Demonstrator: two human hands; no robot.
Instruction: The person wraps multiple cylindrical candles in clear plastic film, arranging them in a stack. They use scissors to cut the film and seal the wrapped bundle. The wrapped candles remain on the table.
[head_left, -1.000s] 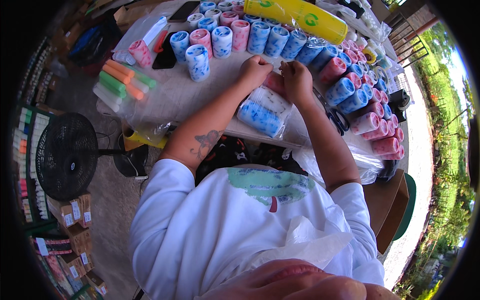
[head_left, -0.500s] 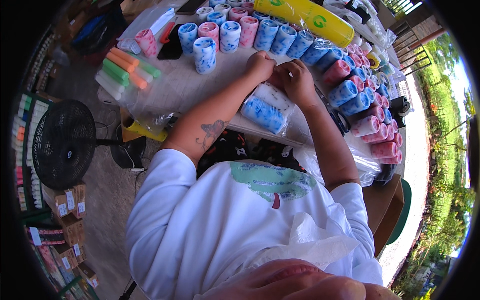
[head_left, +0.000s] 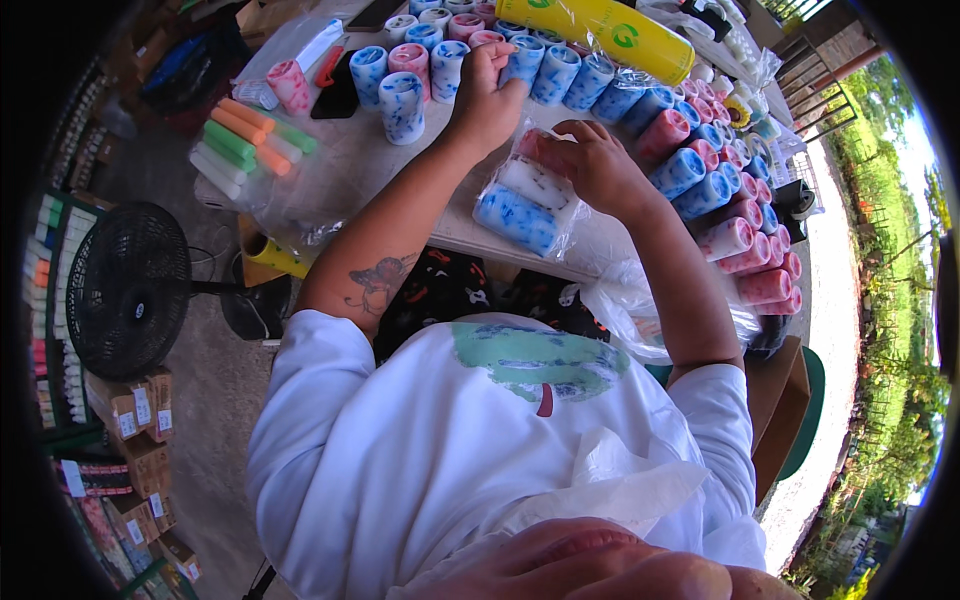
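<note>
My right hand (head_left: pixel 597 165) grips the upper end of a clear-wrapped pack of candles (head_left: pixel 527 212) near the table's front edge. Inside the wrap are a blue-marbled candle, a white one with dark specks, and a reddish one partly hidden by my fingers. Loose film sticks out around the pack. My left hand (head_left: pixel 487 105) is raised apart from it, thumb away from the bent fingers, with nothing visible in it. Its fingertips are beside a blue-marbled candle (head_left: pixel 522 64) in the back row.
Upright blue and pink candles (head_left: pixel 403 108) line the table's back; more lie stacked at right (head_left: pixel 752 255). A yellow film roll (head_left: pixel 600 35) lies behind. Orange, green and white sticks (head_left: pixel 240 135), a dark phone (head_left: pixel 338 88) and a black fan (head_left: pixel 130 290) are at left.
My left hand has come off the pack's upper end and moved up and left toward the candle row. My right hand stays on the pack, which has shifted slightly left.
</note>
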